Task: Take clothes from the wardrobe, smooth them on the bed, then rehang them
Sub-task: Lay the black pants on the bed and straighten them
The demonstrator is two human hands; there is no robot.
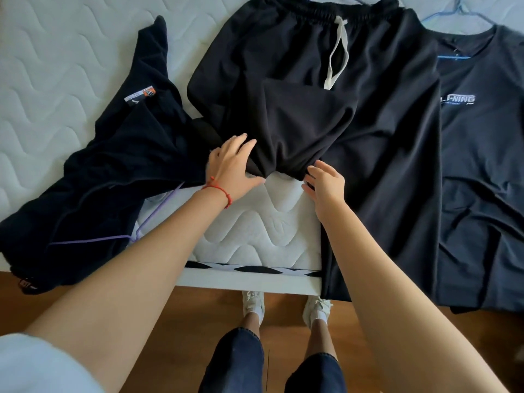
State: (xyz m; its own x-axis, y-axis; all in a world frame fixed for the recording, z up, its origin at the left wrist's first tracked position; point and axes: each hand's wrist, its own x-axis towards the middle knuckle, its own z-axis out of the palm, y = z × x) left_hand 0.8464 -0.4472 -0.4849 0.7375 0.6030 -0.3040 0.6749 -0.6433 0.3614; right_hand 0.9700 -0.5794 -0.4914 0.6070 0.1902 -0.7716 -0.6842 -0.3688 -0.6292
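Observation:
Black drawstring trousers (377, 114) lie across the white quilted mattress (255, 231), waistband at the far side. One trouser leg is folded back up over the body; the other runs down past the bed's front edge. My left hand (234, 168) grips the folded edge of the fabric, thumb under it and fingers on top. My right hand (324, 185) holds the same fold at its right end, fingertips tucked under the cloth.
A dark garment (113, 177) on a purple hanger (158, 219) lies crumpled at the left. A dark grey printed T-shirt (482, 154) on a blue hanger (459, 56) lies at the right. Wooden floor (283, 330) and my feet show below the bed edge.

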